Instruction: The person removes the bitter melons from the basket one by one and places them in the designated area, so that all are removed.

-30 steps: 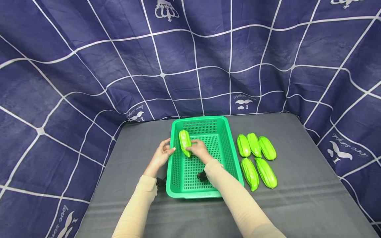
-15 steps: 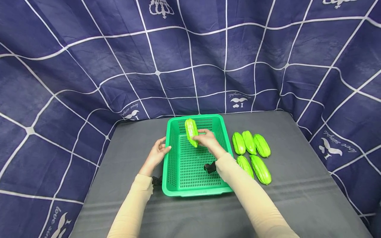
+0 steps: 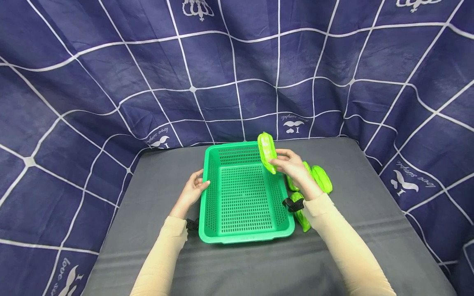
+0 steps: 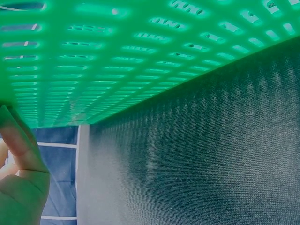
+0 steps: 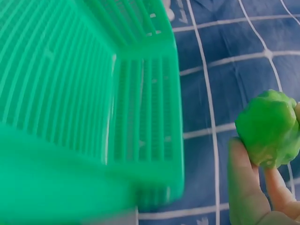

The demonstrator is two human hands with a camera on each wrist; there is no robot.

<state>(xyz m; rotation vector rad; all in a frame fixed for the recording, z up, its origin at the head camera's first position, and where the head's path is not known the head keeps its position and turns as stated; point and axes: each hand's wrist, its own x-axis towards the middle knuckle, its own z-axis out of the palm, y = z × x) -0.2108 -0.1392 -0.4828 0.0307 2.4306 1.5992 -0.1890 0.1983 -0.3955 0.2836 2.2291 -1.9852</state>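
Observation:
My right hand [image 3: 294, 166] pinches a bright green, ridged bitter melon [image 3: 266, 151] between thumb and fingers, raised over the far right rim of the green plastic basket [image 3: 244, 239]. In the right wrist view the bitter melon [image 5: 267, 126] appears end-on, with fingers [image 5: 246, 187] below it, apart from the basket wall. On the basket's left side, my left hand [image 3: 191, 190] grips the rim, thumb on top and fingers outside. The left wrist view has that hand [image 4: 21, 183] against the slotted outer wall [image 4: 117, 101]. Nothing lies on the visible basket floor.
Several more bitter melons [image 3: 321, 179] lie on the grey table [image 3: 370, 197] right of the basket, partly hidden by my right hand and forearm. A blue curtain [image 3: 237, 74] with white grid lines hangs behind. Black wrist mounts [image 3: 294, 204] are on both wrists.
My right hand has lifted the bitter melon out of the basket and carried it right, over the far right rim. The left hand stays at the left rim; the head view has shifted slightly.

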